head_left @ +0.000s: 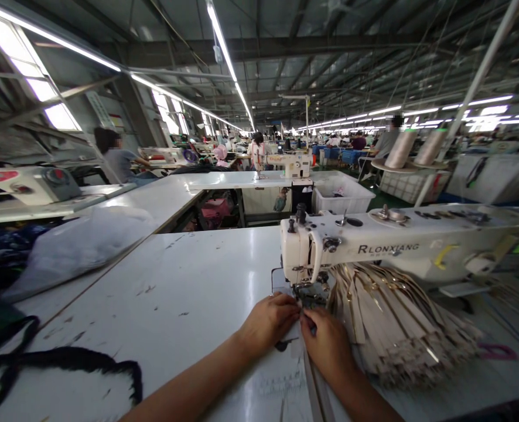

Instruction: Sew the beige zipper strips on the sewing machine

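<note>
Just in front of the needle area of a white sewing machine (351,246), my left hand (272,321) and my right hand (325,337) are close together, fingers closed. Between them runs a light beige strap (316,390), which trails down toward the bottom edge. Both hands pinch at its upper end near the presser foot; the exact fingertip contact is small and partly hidden. A thick bundle of beige straps with gold-coloured metal parts (400,322) lies under the machine arm, right of my right hand.
Black trim (66,356) lies on the white table (189,281) at the left, below a translucent plastic bag (84,240). Pink-handled scissors (497,351) lie at the right. Thread cones (402,149) and a white bin (345,196) stand behind. Several people sit farther back.
</note>
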Demonstrator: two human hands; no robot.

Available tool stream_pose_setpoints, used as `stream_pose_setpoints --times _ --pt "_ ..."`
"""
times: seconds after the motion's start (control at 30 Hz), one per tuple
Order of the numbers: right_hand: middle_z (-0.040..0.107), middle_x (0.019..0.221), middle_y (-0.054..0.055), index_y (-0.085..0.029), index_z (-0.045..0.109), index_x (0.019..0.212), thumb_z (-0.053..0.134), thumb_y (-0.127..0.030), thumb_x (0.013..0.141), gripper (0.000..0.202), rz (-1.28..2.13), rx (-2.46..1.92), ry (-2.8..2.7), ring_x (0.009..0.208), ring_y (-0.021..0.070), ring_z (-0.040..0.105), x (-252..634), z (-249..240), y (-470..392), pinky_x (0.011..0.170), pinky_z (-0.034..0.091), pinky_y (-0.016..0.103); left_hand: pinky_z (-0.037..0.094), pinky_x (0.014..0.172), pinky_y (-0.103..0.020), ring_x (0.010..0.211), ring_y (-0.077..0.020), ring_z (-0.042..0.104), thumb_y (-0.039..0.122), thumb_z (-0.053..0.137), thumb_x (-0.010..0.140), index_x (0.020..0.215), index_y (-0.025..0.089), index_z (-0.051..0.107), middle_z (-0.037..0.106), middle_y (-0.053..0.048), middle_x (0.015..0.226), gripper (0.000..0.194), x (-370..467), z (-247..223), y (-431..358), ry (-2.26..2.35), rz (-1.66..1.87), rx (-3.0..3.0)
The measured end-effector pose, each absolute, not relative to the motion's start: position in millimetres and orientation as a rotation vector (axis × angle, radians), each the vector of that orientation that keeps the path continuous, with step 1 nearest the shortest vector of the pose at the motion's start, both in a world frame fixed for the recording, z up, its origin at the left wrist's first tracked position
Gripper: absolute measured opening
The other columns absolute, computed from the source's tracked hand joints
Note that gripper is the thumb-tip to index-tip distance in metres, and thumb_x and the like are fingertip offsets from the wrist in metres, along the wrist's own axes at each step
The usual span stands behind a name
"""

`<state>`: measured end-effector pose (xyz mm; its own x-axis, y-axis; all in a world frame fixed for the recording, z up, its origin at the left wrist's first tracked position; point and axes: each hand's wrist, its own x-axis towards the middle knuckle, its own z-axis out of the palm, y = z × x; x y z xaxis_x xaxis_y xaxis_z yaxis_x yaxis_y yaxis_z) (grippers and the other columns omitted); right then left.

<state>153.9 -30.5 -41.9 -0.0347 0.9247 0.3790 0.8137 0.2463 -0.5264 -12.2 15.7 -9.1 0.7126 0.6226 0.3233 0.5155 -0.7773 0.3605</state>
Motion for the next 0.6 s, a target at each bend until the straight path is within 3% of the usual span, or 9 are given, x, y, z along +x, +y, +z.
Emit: stream_pose_setpoints --times 0.23,0.6 --pt "0.068 0.078 0.004 -0.017 0.067 0.089 0.053 -0.014 0.083 0.015 0.22 -1.564 -1.799 0.068 0.0181 0.064 154.7 -46.3 -29.0 0.066 0.047 0.027 0.051 0.078 -0.032 0.09 -0.02 0.061 0.027 0.039 0.099 0.115 0.02 0.063 0.067 -0.008 0.093 0.03 -14.0 -18.5 14.1 0.914 0.596 2.823" --pt "0.065 0.076 0.003 -0.017 0.068 0.081 0.052 -0.015 0.086 0.017 0.241 -1.563 -1.863 0.07 0.018 0.064 156.3 -43.8 -29.5 0.066 0.045 0.027 0.052 0.076 -0.032 0.091 -0.0203 0.059 0.022 0.04 0.098 0.12 0.019 0.058 0.065 -0.008 0.097 0.029 -12.9 -13.3 12.3 0.897 0.484 2.939"
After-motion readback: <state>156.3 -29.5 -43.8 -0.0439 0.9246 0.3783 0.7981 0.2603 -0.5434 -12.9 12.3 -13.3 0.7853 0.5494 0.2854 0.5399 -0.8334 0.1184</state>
